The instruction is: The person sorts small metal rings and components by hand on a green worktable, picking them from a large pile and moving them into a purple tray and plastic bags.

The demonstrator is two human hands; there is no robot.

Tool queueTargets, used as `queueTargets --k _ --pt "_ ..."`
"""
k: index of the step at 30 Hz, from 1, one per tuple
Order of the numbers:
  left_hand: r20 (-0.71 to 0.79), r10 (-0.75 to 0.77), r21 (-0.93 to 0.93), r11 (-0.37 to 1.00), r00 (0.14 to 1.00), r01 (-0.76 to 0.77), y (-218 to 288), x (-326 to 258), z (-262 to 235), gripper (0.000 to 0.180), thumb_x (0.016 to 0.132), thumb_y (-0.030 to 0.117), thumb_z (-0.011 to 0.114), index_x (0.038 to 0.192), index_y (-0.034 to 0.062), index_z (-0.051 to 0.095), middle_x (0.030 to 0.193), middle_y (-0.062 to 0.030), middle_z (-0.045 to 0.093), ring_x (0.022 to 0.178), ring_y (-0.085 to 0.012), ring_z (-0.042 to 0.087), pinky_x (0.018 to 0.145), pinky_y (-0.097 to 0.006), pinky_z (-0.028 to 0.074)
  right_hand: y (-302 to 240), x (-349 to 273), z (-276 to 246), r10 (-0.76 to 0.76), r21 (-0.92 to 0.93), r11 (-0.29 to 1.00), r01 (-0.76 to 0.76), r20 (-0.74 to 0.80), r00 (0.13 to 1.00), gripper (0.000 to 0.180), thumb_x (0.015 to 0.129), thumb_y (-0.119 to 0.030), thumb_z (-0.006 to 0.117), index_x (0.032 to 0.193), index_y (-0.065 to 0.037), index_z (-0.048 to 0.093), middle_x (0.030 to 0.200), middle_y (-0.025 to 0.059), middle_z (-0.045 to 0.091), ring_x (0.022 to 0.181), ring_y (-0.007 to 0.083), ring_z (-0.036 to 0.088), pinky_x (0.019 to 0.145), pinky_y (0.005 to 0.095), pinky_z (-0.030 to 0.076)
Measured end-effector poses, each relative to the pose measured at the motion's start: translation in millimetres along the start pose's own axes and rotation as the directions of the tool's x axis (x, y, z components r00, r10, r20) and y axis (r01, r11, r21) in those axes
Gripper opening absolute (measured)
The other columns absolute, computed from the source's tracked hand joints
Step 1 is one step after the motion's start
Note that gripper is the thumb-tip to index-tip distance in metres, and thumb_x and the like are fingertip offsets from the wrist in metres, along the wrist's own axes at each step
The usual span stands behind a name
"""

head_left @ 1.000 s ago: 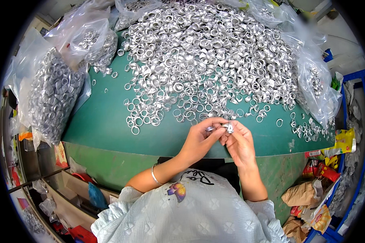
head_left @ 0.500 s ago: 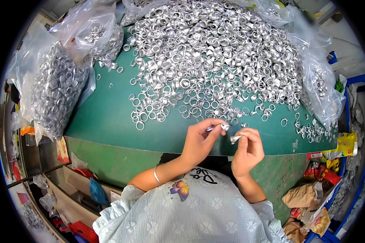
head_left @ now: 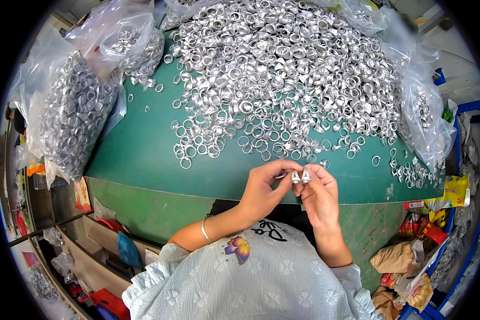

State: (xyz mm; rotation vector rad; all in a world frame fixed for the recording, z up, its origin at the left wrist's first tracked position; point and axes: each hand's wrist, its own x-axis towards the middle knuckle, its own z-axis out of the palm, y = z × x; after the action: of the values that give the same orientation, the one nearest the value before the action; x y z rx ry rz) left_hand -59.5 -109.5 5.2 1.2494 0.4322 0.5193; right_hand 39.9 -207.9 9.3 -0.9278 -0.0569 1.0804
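Observation:
My left hand point(head_left: 263, 186) pinches a silver ring point(head_left: 295, 177) between thumb and fingers, and a second bit of metal shows within its curled fingers. Right beside it, my right hand point(head_left: 321, 196) grips another silver ring point(head_left: 305, 176) by its band. The two rings stand side by side, almost touching, with their broad faces toward me. Both hands are over the front edge of the green table point(head_left: 138, 160). Beyond them a large heap of silver rings point(head_left: 282, 58) spreads over the table, its loose near fringe just past my fingertips.
A clear plastic bag full of rings point(head_left: 74, 117) stands at the left, with another ring-filled bag point(head_left: 141, 53) behind it. An open plastic bag point(head_left: 424, 117) lies along the right side, near a small scatter of rings point(head_left: 413, 173). Brown paper bags point(head_left: 397, 257) sit below right.
My right hand has moved up and left to meet my left hand. The two held rings, apart before, are now side by side.

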Motion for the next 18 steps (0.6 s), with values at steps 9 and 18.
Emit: queueTargets --k 9,18 --pt "0.283 0.161 0.47 0.836 0.945 -0.283 13 4 -5 0.03 0.082 -0.008 0.049 0.111 -0.0008 0.051 0.082 -0.005 0.059 0.074 -0.0094 0.055 0.066 -0.023 0.045 3 0 -5 -0.05 -0.125 0.991 0.05 0.003 0.999 0.006 0.085 -0.003 0.054 0.089 0.001 0.056 0.08 0.0059 0.062 0.066 0.0102 0.055 0.061 0.0219 0.043" --pt "0.069 -0.203 -0.018 0.979 0.977 0.205 -1 2 -7 0.018 0.084 -0.002 0.052 0.1 -0.0018 0.045 0.077 -0.0097 0.058 0.065 -0.0144 0.055 0.059 -0.027 0.045 -5 -8 -5 -0.392 -0.554 0.753 0.356 0.057 0.918 0.022 0.081 0.003 0.056 0.103 0.001 0.054 0.088 0.004 0.053 0.079 0.0093 0.05 0.071 0.0224 0.041"
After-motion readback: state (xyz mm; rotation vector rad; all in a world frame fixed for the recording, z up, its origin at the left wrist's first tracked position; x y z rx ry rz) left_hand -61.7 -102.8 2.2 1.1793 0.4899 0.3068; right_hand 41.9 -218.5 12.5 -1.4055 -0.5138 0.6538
